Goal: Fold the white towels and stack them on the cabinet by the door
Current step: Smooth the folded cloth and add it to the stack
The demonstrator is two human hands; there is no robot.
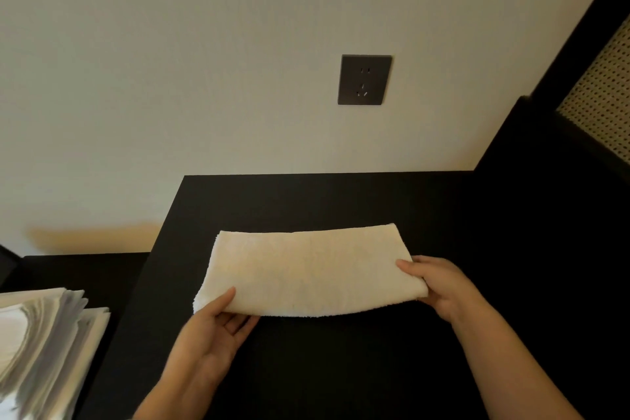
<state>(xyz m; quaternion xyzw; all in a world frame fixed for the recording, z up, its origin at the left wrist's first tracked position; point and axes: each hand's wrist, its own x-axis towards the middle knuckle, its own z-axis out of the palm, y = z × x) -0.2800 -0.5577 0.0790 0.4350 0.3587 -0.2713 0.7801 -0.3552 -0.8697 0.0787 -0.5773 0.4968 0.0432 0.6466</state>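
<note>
Towel point(306, 269) — folded, long axis nine to three on cabinet point(341, 201); left hand point(218, 320) pinches seven-o'clock corner, right hand point(433, 283) grips three-o'clock end — both equally near.

A single white towel point(306, 269) of nubbly terry cloth is folded into a broad rectangle, its long side running left to right. It sits over the middle of the black cabinet point(341, 201), whose flat, dark top reaches back to the far wall. The towel's right end is a rounded fold, and its left end shows layered loose edges. The left hand point(211, 327) pinches the near left corner, thumb on top and fingers beneath. The right hand point(439, 283) grips the near right corner at the fold. The near edge is lifted a little off the cabinet and bows downward between the hands.
</note>
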